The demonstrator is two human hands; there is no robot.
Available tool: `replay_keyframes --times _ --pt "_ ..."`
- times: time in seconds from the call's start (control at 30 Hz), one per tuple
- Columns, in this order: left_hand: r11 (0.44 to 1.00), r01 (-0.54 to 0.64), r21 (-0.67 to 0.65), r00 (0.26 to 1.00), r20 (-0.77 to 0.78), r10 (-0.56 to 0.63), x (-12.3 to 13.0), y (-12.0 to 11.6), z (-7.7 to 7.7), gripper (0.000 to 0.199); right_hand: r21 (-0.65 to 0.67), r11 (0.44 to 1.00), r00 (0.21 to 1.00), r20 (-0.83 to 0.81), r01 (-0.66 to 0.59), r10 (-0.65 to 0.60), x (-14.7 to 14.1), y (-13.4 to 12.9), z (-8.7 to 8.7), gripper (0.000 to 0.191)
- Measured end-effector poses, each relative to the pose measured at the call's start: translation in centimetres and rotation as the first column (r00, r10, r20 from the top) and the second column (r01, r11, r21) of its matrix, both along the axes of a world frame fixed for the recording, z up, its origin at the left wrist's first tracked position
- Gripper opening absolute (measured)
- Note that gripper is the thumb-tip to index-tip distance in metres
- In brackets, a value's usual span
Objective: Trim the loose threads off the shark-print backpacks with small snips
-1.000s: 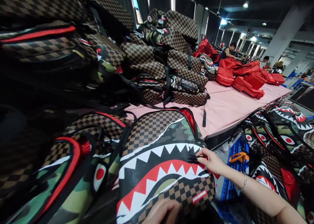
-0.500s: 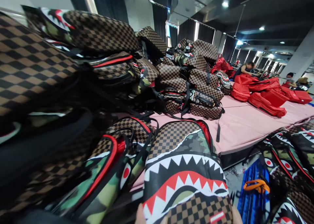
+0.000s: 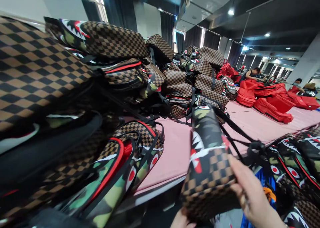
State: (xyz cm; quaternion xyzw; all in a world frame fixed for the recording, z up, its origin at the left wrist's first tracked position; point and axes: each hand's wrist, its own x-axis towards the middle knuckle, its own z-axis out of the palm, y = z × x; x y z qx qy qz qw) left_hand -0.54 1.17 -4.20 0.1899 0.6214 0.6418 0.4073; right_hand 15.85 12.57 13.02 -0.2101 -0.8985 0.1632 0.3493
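A backpack (image 3: pixel 207 161) with brown-black checks, camouflage and a shark-mouth print is held up in front of me, its narrow side toward me. My right hand (image 3: pixel 252 191) grips its right edge near the base, fingers bent against the checked panel. Low in the view, my left hand (image 3: pixel 183 219) is at the bottom left corner of the same bag, partly cut off by the frame. Black straps trail from the bag's right side. Two similar backpacks (image 3: pixel 110 178) with red-edged openings lean together to the left.
Checked backpacks (image 3: pixel 115 38) are piled high at the left and back. Red bags (image 3: pixel 272 98) lie on the pink-covered table (image 3: pixel 172 148). More shark-print bags (image 3: pixel 292 161) stand at right, beside a blue crate (image 3: pixel 260 178) with an orange strap. People work farther back.
The backpack has turned from its front face to its narrow side and moved right, its straps swinging out. My right hand has come further into view along its right edge.
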Motion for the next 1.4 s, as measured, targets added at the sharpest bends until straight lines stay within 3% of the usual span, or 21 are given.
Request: replay_keyframes --times 0.07,0.13,0.2,0.27,0.4,0.5,0.6,0.63,0.7,0.77,0.83,0.93,1.0,1.07,1.13,1.27,1.4 --pt "0.998 -0.037 0.05 0.938 0.346 0.018 -2.7 -1.4 -0.2 0.051 0.054 0.979 0.959 0.219 -0.197 0.181 -2.0 -1.8 -0.3 0.053" --pt "0.988 -0.109 0.107 0.9 0.432 0.053 -5.1 -3.4 -0.2 0.055 -0.046 0.946 0.863 0.397 -0.321 0.312 -3.5 -3.2 -1.7 0.057" --pt "0.991 -0.083 0.101 0.919 0.393 0.037 -6.1 -5.4 -0.2 0.062 -0.212 0.919 0.776 0.491 -0.333 0.395 -4.3 -4.4 -3.3 0.064" --pt "0.999 -0.021 0.027 0.935 0.354 0.01 -5.5 -6.7 -0.4 0.066 -0.36 0.891 0.74 0.513 -0.276 0.436 -4.6 -5.2 -4.2 0.069" --pt "0.999 0.011 -0.043 0.945 0.326 0.003 -3.1 -7.1 -1.2 0.063 -0.518 0.827 0.692 0.516 -0.217 0.505 -4.4 -5.5 -3.4 0.062" --pt "0.992 -0.075 -0.097 0.977 0.194 0.093 -3.1 -6.8 -1.2 0.06 -0.598 0.766 0.653 0.486 -0.237 0.581 -3.6 -5.3 -2.1 0.047" --pt "0.962 -0.235 -0.141 0.972 -0.052 0.23 -4.2 -6.8 0.1 0.054 -0.741 0.633 0.659 0.364 -0.223 0.659 -2.9 -5.0 -2.1 0.031" --pt "0.954 -0.269 -0.135 0.959 -0.126 0.253 -4.4 -6.9 0.7 0.051 -0.778 0.598 0.703 0.314 -0.195 0.638 -2.8 -4.8 -2.5 0.024" --pt "0.956 -0.269 -0.118 0.947 -0.213 0.24 -4.3 -7.0 2.3 0.045 -0.81 0.578 0.853 0.228 -0.101 0.468 -2.9 -4.3 -3.7 0.021" --pt "0.979 -0.169 -0.114 0.968 -0.208 0.143 -3.8 -6.8 3.9 0.039 -0.811 0.584 0.962 0.17 0.013 0.215 -3.3 -3.8 -5.3 0.031" --pt "0.993 -0.022 -0.113 0.984 -0.18 0.001 -3.0 -6.4 5.2 0.034 -0.837 0.543 0.987 0.137 0.071 0.081 -3.9 -3.5 -6.7 0.037" --pt "0.994 0.088 -0.069 0.956 -0.274 -0.104 -2.1 -5.9 6.6 0.027 -0.915 0.403 0.991 0.058 0.004 0.122 -5.1 -3.8 -7.8 0.037" --pt "0.997 0.076 -0.023 0.93 -0.359 -0.079 -1.9 -5.9 7.1 0.024 -0.948 0.308 0.988 -0.037 -0.083 0.153 -6.0 -4.5 -7.6 0.033" --pt "0.999 0.044 -0.009 0.927 -0.373 -0.044 -2.0 -6.3 7.6 0.024 -0.952 0.264 0.978 -0.111 -0.156 0.175 -7.0 -5.3 -7.1 0.028" --pt "1.0 0.008 -0.015 0.951 -0.309 -0.012 -2.2 -6.8 8.1 0.032 -0.942 0.276 0.971 -0.138 -0.189 0.195 -7.9 -5.9 -6.6 0.022" --pt "0.997 -0.08 -0.022 0.979 -0.188 0.074 -2.7 -7.9 9.0 0.048 -0.912 0.366 0.971 -0.114 -0.187 0.211 -9.2 -6.5 -6.1 0.015" --pt "0.996 -0.039 -0.078 0.97 -0.244 0.019 -3.7 -8.3 9.9 0.028 -0.886 0.43 0.968 -0.073 -0.173 0.24 -9.7 -6.8 -6.0 0.014"
